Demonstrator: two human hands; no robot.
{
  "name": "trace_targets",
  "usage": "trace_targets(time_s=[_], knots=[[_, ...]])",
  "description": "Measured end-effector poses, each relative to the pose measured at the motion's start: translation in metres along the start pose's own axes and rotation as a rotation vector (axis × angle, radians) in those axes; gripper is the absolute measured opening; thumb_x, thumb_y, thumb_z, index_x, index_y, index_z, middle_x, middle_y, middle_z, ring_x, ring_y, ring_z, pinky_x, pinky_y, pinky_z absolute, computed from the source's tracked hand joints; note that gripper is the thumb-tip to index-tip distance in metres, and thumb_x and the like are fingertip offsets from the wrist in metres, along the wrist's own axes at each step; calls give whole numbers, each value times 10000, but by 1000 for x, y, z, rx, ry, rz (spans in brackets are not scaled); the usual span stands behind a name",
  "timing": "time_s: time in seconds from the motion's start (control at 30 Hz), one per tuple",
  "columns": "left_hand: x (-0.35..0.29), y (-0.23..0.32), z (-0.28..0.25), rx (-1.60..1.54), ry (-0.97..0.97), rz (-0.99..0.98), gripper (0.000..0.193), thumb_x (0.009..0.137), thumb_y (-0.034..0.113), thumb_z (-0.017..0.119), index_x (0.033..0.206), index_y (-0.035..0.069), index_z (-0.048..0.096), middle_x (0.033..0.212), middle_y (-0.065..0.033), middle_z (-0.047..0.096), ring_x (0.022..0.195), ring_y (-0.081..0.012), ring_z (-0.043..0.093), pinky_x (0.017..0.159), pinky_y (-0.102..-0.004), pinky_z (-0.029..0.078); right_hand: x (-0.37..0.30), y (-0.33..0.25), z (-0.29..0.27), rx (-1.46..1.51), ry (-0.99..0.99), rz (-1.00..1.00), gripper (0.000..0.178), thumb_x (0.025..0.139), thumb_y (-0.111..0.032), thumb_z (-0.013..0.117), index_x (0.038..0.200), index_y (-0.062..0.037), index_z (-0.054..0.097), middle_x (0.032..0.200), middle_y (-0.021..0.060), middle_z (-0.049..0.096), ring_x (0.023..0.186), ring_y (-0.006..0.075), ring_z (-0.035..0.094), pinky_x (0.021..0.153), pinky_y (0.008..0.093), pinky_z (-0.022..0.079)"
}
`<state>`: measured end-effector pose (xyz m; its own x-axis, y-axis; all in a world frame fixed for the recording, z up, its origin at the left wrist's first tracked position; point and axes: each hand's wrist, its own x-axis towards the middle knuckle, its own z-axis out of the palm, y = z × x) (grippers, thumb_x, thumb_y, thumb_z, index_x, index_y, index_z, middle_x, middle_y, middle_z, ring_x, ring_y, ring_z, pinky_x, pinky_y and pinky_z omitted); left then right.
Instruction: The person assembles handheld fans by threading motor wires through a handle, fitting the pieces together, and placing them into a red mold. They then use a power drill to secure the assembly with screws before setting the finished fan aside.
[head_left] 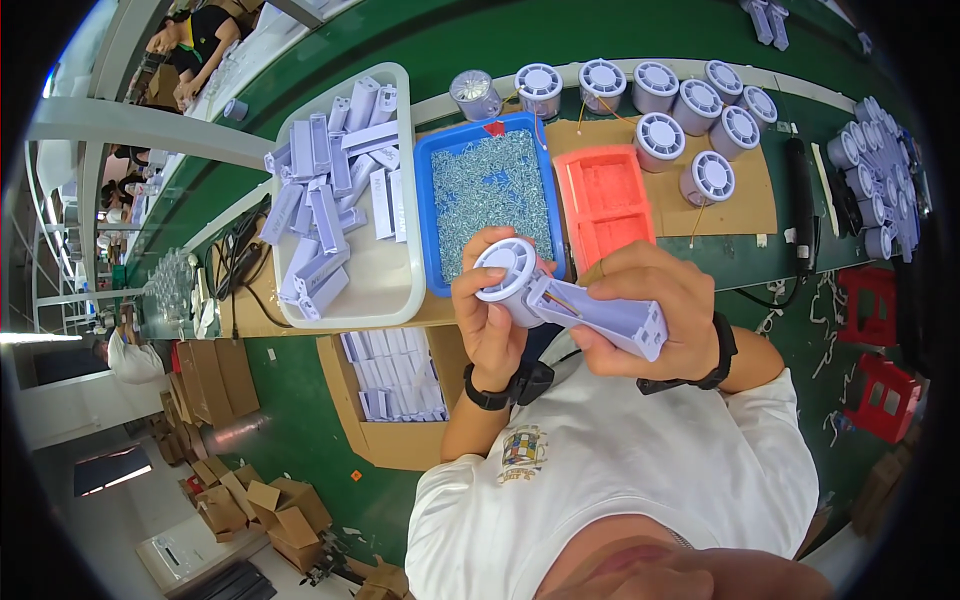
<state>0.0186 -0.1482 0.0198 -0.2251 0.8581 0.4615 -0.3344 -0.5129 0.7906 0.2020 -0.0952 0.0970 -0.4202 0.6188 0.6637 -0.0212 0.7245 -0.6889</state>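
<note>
Green benchtop (735,264), partly covered by a cardboard sheet (748,185), curved across the room above a green floor (300,440). Near its front edge, the left hand (490,320) was clamped on a pale round fan head (506,265), fingers curled about its side and onto the rim. The right hand (660,310) gripped a pale trough-shaped handle (630,325) by both long sides — its hollow faced up, an orange wire inside. Both parts met between the hands; whether they were fastened could not be told. Just past the left hand lay a blue tray (425,220) of screws, with a red tray (640,180) beside it and a white tub (365,312) of parts farther left. Rightward there was more room — a green strip ran between cardboard and edge toward a black cylindrical tool (800,205).
</note>
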Motion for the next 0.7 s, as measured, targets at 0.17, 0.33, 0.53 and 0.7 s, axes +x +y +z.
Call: trace_targets(time_s=[0.17,0.33,0.53,0.7], knots=[[3,-6,-5,83,-60,20,282,1050,332,520,1231,118,555,1410,-236,401,1138,-355,592,897,-505,592,-2,6,-1,3,0,33,447,647,-43,875,1029,-4,645,907,168,698,770,246,726,648,310,581],[4,-15,-14,90,-125,53,317,1024,359,571,1232,121,552,1374,-227,415,1120,-359,591,875,-489,602,-7,12,1,-15,32,18,462,646,-56,888,1039,-3,650,910,161,705,776,247,732,652,311,587],[12,-19,-5,375,-161,220,522,905,433,743,1280,146,521,1338,-219,417,1091,-357,592,865,-474,596,-8,15,-2,6,4,7,491,691,-96,897,1098,30,653,978,177,696,799,260,723,681,315,597],[-1,-26,-12,199,-141,152,655,822,465,821,1311,169,502,1298,-217,419,1094,-360,585,869,-474,566,-1,34,-11,215,-213,56,504,749,-121,867,1167,53,646,1081,188,668,829,264,713,708,314,600]])
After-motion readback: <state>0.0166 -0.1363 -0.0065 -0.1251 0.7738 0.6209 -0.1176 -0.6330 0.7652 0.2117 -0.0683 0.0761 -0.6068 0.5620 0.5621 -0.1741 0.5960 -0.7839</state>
